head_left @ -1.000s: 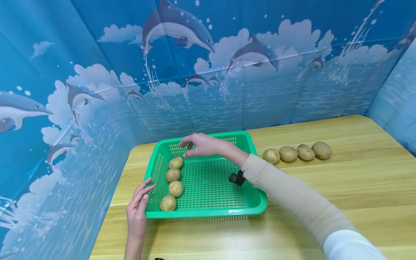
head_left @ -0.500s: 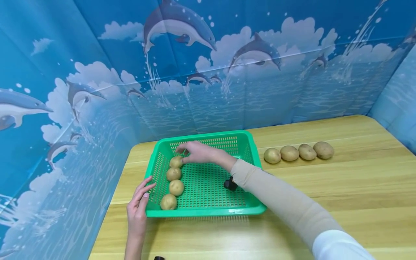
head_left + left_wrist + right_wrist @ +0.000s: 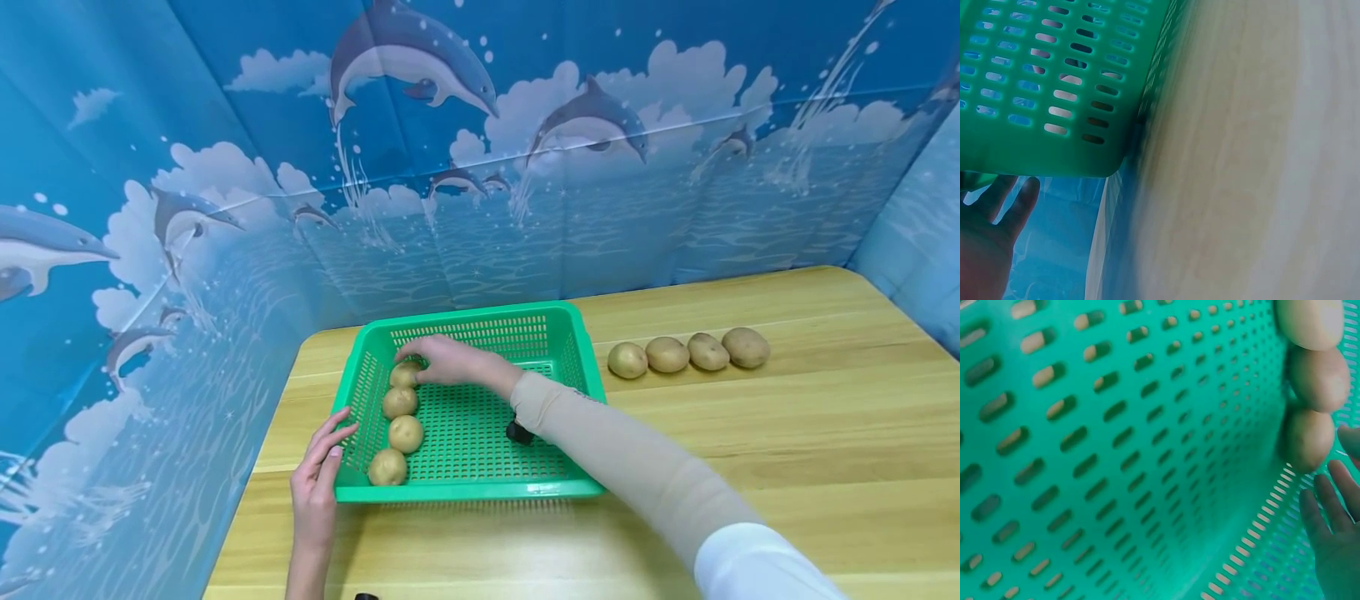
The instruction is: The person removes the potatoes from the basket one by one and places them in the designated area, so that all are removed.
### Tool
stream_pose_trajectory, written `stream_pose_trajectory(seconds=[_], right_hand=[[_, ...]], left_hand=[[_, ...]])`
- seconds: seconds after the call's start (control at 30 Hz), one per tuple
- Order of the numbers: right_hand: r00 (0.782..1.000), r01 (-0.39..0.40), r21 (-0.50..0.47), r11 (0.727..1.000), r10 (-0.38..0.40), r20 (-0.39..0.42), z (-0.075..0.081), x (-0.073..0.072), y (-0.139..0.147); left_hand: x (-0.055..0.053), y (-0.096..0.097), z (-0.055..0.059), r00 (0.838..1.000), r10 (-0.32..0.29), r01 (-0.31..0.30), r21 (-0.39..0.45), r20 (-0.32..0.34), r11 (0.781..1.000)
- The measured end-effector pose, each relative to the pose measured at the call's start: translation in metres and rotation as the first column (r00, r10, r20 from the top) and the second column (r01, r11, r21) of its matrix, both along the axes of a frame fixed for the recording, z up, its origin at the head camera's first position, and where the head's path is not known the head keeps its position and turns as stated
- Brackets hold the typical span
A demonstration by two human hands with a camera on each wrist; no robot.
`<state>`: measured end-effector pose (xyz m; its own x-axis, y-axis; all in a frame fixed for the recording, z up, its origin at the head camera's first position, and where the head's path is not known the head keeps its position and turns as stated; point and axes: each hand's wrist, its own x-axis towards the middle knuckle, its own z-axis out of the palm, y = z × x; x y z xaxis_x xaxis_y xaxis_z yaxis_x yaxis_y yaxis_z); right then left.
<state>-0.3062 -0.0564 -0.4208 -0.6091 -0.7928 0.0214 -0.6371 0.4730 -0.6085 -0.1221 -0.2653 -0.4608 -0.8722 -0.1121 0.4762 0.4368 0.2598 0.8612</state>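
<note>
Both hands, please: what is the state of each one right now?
Left hand: open, fingers touching the basket at its left edge.
Right hand: at the farthest potato inside; whether it grips cannot be told.

From well above the left fingers point(image 3: 322, 452) and right fingers point(image 3: 425, 344), the head view looks forward and down. The wrist views sit close, facing the green plastic basket point(image 3: 480, 493); the right one shares potatoes point(image 3: 1310, 440) near its fingers with the head view.
</note>
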Motion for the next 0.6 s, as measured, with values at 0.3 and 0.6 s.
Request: stream_pose_trajectory(seconds=[0.3,0.6], right_hand=[[1.0,0.002,0.024,1.0,-0.002,-0.023,-0.011,-0.002,-0.005],[0.992,0.012,0.035,0.999,-0.007,-0.123,-0.018,-0.002,-0.011]], left_hand=[[-0.001,0.002,0.002,1.0,-0.008,0.008,0.012,-0.009,1.0],[-0.001,0.002,0.001,0.999,-0.009,0.009,0.014,-0.039,1.0]])
